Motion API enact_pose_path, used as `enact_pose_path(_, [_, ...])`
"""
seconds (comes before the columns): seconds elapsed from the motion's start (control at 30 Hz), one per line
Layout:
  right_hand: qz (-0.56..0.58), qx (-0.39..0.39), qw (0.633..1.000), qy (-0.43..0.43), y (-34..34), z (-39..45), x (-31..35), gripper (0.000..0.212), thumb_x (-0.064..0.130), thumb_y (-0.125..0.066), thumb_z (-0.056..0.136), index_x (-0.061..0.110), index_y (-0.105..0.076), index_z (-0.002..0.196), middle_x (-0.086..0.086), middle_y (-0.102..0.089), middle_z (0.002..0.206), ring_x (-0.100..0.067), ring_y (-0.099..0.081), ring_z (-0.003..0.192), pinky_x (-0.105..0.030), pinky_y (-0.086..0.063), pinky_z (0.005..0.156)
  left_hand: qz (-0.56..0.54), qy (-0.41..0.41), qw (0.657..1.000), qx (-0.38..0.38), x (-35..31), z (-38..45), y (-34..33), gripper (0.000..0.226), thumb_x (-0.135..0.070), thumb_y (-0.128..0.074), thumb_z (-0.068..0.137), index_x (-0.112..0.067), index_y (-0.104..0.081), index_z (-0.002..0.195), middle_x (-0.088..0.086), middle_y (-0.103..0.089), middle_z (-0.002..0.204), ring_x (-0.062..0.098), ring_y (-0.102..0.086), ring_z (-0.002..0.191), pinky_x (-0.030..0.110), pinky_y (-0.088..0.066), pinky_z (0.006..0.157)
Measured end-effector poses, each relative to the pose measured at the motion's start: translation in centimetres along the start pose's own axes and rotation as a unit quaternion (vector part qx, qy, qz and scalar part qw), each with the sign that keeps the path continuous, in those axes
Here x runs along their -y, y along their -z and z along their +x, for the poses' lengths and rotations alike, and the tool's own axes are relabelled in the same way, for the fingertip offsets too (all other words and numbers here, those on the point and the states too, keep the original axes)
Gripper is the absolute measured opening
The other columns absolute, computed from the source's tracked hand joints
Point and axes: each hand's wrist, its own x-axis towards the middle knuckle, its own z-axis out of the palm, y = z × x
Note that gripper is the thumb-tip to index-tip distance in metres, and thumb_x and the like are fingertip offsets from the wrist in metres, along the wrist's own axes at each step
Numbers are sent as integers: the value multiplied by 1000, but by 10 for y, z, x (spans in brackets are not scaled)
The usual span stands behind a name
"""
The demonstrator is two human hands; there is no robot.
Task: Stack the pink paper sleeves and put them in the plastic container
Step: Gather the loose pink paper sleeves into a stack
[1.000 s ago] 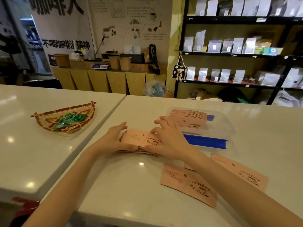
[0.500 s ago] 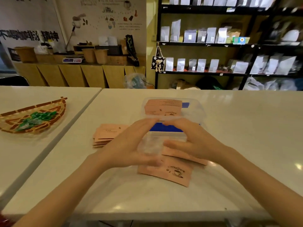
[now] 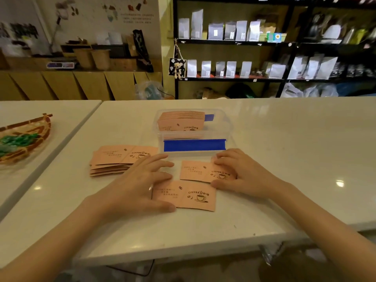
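Observation:
A clear plastic container [image 3: 227,127] with a blue clip stands on the white table and holds a stack of pink paper sleeves [image 3: 181,122]. To its left lies a loose pile of pink sleeves [image 3: 120,158]. Two single sleeves lie in front of the container: a far sleeve [image 3: 196,171] and a near sleeve [image 3: 189,196]. My left hand [image 3: 140,186] lies flat with spread fingers on the near sleeve's left edge. My right hand [image 3: 242,174] has its fingertips on the far sleeve's right end, thumb by the near sleeve.
A woven basket [image 3: 30,137] with green wrapped sweets sits on the neighbouring table at left. A gap runs between the two tables. The table's front edge is close below my forearms. Black shelves with bags stand behind.
My hands left the pile at left and came to the two single sleeves in front of the container. The view swung right, so the container is now centred.

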Motion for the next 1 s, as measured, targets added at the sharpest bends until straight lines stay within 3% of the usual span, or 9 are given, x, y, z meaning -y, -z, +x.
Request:
enact_pose_path(0.2, [30, -30, 999, 7, 13, 1, 4, 64, 53, -67, 68, 25, -50, 123, 8, -41, 137, -6, -33, 126, -20, -34, 102, -2, -29, 999, -31, 0, 0, 1, 74, -74, -51, 59, -32, -54, 119, -20, -31, 143, -14, 0, 127, 18, 8, 107])
enact_pose_path(0.37, [39, -87, 994, 43, 38, 14, 14, 59, 45, -73, 66, 27, -53, 118, 7, -44, 134, -2, -33, 114, -24, -42, 97, -25, -41, 996, -79, 8, -5, 18, 66, -68, -58, 58, -36, -55, 116, -29, -29, 132, -20, 1, 124, 6, 7, 102])
enact_pose_path(0.47, [73, -153, 984, 54, 46, 33, 25, 57, 42, -73, 67, 24, -55, 118, 4, -47, 132, -2, -32, 112, -29, -41, 97, -37, -11, 991, -127, 20, -10, 33, 68, -70, -56, 56, -39, -51, 116, -26, -33, 131, -7, -12, 130, 21, -11, 108])
enact_pose_path(0.6, [100, -203, 973, 46, 38, 65, 46, 57, 44, -72, 67, 23, -56, 117, 4, -49, 131, -3, -34, 113, -22, -32, 94, -57, 63, 978, -190, 44, -19, 49, 74, -71, -55, 51, -34, -54, 115, -24, -37, 128, -4, -19, 128, 29, -20, 107])
enact_pose_path(0.73, [107, -193, 973, 64, 25, 87, 73, 55, 48, -66, 71, 22, -57, 119, 3, -47, 133, -11, -34, 121, -23, -29, 94, -77, 125, 962, -230, 71, -31, 55, 73, -70, -60, 49, -32, -58, 111, -26, -41, 123, -7, -22, 123, 26, -24, 102])
enact_pose_path(0.83, [90, -174, 978, 73, 12, 101, 93, 57, 53, -62, 73, 21, -57, 119, 3, -47, 135, -13, -34, 125, -30, -29, 102, -106, 185, 948, -236, 86, -32, 52, 61, -53, -73, 55, -32, -59, 110, -34, -38, 114, -7, -22, 119, 31, -23, 104])
enact_pose_path(0.9, [87, -164, 980, 78, 3, 109, 104, 58, 57, -59, 73, 20, -58, 118, 4, -47, 135, -13, -33, 126, -31, -27, 103, -115, 208, 944, -229, 93, -31, 48, 58, -47, -77, 58, -30, -59, 111, -25, -40, 122, 2, -26, 127, 36, -22, 108])
enact_pose_path(1.0, [79, -145, 983, 82, -11, 116, 115, 60, 59, -57, 73, 20, -57, 118, 4, -47, 135, -14, -33, 126, -32, -27, 104, -139, 230, 938, -221, 96, -30, 41, 59, -39, -77, 63, -28, -56, 117, -18, -39, 127, 9, -28, 131, 31, -23, 107])
